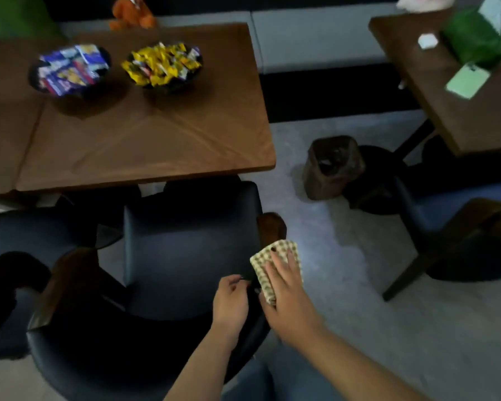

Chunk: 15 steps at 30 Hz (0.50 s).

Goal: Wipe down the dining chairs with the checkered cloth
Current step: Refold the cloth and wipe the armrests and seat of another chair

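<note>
A dark blue dining chair (185,250) with wooden armrests stands below me, pushed up to the wooden table (145,134). The checkered cloth (261,264), cream with green checks, lies over the chair's right armrest (271,227). My right hand (287,287) presses flat on the cloth with straight fingers. My left hand (230,299) hovers beside it over the seat's right edge, fingers loosely curled, holding nothing that I can see.
Two dark bowls of wrapped sweets (70,70) (162,66) sit on the table. A brown bin (330,166) stands on the grey floor to the right. Another table (475,111) and chair (460,227) stand at far right, a further chair (26,256) at left.
</note>
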Motion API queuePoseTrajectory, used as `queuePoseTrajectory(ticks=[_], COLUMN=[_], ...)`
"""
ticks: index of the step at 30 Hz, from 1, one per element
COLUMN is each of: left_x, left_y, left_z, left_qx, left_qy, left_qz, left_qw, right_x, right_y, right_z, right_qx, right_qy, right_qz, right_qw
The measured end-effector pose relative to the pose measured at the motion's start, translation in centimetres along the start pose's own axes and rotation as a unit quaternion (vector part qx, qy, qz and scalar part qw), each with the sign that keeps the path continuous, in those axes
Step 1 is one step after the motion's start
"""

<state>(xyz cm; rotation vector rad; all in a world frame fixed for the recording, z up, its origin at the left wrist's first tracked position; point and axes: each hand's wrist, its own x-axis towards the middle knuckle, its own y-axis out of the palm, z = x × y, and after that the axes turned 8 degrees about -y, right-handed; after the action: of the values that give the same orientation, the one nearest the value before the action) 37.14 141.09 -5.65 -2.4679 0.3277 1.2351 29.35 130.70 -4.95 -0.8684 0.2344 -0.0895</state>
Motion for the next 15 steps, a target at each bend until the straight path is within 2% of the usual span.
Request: queuePoseTrajectory(ticks=[3,7,11,15], left_x=[3.1,6.7,9.5,11.2], left_y=[0.4,0.3,0.5,1.3], left_z=[0.6,1.4,2.3,2.2], left_qx=[0.003,0.076,0.195,0.243], left_qy=[-0.041,-0.052,-0.054,-0.043], left_qz=[0.027,0.048,0.077,0.101], left_qw=[0.999,0.995,0.976,0.964], right_x=[-0.4,0.8,5.2,10.5], right_y=[-0.3,-2.2,-4.2,-4.1], right_z=[0.0,-1.0,-2.6,-2.9], right_qx=[-0.017,-0.078,-0.197,-0.342], right_qy=[-0.016,-0.122,-0.222,-0.271], right_qz=[0.012,0.071,0.197,0.3], right_qw=[1.0,0.987,0.934,0.848])
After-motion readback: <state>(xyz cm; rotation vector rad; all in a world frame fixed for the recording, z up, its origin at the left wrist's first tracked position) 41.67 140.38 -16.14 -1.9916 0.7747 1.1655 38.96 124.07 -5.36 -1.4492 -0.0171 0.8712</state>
